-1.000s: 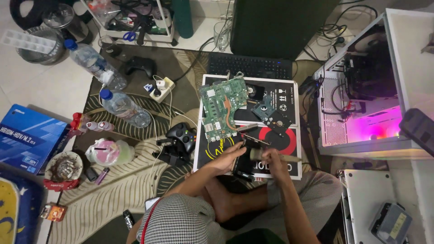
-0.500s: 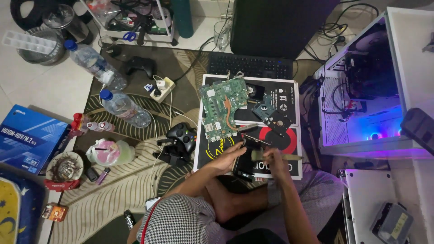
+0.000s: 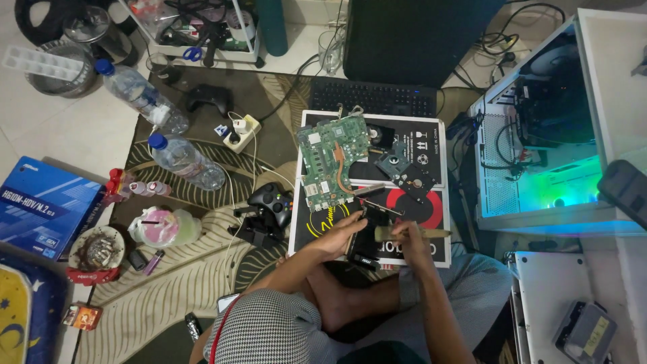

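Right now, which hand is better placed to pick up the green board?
Left, probably. The left hand rests on the black part, just below the green board. The right hand holds a brush and sits further off to the side.

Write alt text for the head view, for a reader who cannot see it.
Seated on a patterned rug, a person steadies a small black computer part with the left hand while the right hand holds a pale-handled brush beside it, over a black printed box. A green circuit board lies further up the box.
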